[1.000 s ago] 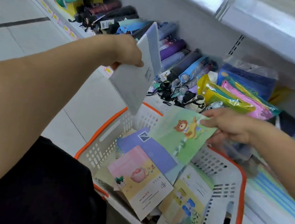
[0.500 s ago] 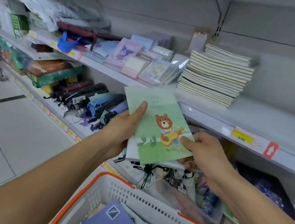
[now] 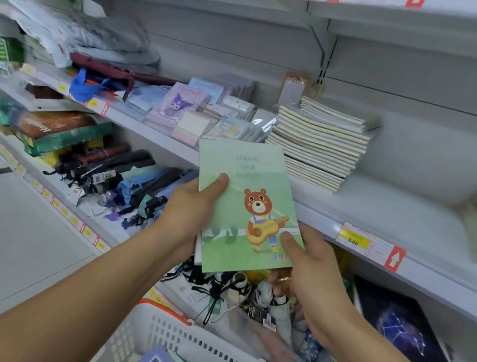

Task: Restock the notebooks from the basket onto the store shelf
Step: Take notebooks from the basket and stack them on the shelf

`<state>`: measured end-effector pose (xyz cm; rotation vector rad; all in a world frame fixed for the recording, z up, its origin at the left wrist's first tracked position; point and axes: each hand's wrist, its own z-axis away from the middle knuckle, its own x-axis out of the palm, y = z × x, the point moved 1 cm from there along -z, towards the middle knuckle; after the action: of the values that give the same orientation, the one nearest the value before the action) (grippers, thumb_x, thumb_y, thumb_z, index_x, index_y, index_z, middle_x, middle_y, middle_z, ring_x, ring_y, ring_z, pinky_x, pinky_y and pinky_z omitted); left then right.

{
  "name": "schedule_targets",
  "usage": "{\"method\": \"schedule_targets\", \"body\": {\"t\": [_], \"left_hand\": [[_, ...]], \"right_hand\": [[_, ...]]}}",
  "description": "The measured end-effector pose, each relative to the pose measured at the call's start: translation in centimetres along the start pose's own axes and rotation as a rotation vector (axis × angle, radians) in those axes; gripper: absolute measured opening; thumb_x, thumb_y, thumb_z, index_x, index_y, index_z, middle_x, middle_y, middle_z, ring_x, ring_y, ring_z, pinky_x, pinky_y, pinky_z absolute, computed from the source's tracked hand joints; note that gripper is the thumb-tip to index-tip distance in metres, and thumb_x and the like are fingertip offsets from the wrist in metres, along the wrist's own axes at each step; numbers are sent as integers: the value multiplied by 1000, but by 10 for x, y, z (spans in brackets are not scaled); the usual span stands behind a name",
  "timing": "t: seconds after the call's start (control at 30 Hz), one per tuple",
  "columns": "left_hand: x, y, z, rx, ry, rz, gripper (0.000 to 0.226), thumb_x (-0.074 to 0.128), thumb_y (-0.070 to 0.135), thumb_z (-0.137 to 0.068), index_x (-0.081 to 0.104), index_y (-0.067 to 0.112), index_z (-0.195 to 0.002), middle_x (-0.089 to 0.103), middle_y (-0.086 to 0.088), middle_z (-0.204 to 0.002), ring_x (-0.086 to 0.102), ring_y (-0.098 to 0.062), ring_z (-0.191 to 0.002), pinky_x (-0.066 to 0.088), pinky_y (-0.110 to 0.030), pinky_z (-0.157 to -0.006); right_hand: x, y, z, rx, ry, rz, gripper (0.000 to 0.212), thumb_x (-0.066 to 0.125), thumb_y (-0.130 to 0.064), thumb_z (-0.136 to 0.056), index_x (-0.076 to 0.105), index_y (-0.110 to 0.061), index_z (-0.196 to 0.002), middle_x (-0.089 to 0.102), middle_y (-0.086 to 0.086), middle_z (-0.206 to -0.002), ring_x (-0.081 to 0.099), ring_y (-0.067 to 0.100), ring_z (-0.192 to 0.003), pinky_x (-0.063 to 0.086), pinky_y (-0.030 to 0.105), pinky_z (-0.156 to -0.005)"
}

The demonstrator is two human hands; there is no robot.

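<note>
Thin green softcover notebook with guitar-bear print (image 3: 245, 207), judged light, floppy and slick, is held mid-air before the white shelf (image 3: 383, 211), stack (image 3: 319, 143) at 1 o'clock, pinched thumb-on-cover by left hand (image 3: 187, 216) and right hand (image 3: 310, 275); edge grips look best.

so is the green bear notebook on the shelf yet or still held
Held: both hands, left and right, grip the green bear notebook in front of the shelf.

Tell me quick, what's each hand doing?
Left hand: holding the bear notebook.
Right hand: holding the same notebook.
</note>
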<state>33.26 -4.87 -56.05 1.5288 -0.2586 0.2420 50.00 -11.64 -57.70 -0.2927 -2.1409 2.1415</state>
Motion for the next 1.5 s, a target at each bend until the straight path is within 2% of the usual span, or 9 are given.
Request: {"method": "schedule_targets", "body": {"t": [0.1,0.27,0.37,0.5,0.67,0.87,1.1,1.23,1.5], "left_hand": [[6,7,2,-9,27,-1,21,61,31,-95,70,12,-93,77,-2,-77,73,-17,-62,59,-32,-51],[11,13,0,11,144,-87,34,66,42,-89,72,10,-86,76,-4,-81,72,-22,-72,61,-39,-69],[17,15,5,62,83,-181,33,56,52,-92,68,21,-93,72,7,-83,67,-9,-69,52,-24,-52],[21,5,9,123,-123,-328,30,65,31,-92,51,23,-117,68,3,-111,69,-14,-89,55,-29,-57],[19,0,10,208,-108,-358,12,56,20,-98,49,19,-107,64,-10,-103,64,-23,-65,41,-25,-36],[16,11,1,198,-181,-247,25,54,15,-99,47,13,-123,63,-18,-111,58,-15,-51,38,-24,-35],[27,23,2,235,-231,-224,28,51,17,-101,48,20,-128,66,-12,-114,63,-13,-58,41,-24,-34],[35,46,-3,107,-361,-66,38,54,40,-94,47,27,-129,67,1,-118,73,-22,-90,61,-36,-62],[27,57,-25,106,-212,-42,25,54,38,-97,55,25,-118,71,-5,-111,73,-24,-91,56,-35,-66]], "right_hand": [[1,1,1,-30,0,34,13,46,-22,-105,58,-20,-108,68,10,-78,51,15,-47,39,27,-42],[1,8,-2,-58,73,53,8,46,-28,-104,55,-27,-103,72,0,-92,54,8,-55,41,28,-56],[2,10,-5,-92,125,-1,8,46,-27,-105,54,-24,-104,72,4,-98,55,0,-52,42,20,-50],[-3,8,-10,-123,204,-49,8,46,-32,-104,53,-27,-104,73,4,-99,67,19,-69,45,30,-47],[-4,5,-10,-153,180,47,7,45,-36,-103,50,-30,-104,72,1,-101,62,16,-65,39,25,-49],[-11,-17,-7,-114,-11,-159,13,43,-20,-106,53,-21,-114,68,7,-84,38,11,-46,30,22,-40],[-21,-37,-6,-80,-138,-193,18,42,-16,-106,53,-19,-120,73,12,-99,61,22,-49,43,24,-36],[-42,-69,-26,-112,27,-413,17,42,-6,-104,55,-5,-115,71,18,-76,57,12,-42,46,19,-38],[-86,-181,-183,-31,195,-497,31,31,4,-105,45,6,-132,46,28,-134,68,31,-54,51,21,-38]]}}
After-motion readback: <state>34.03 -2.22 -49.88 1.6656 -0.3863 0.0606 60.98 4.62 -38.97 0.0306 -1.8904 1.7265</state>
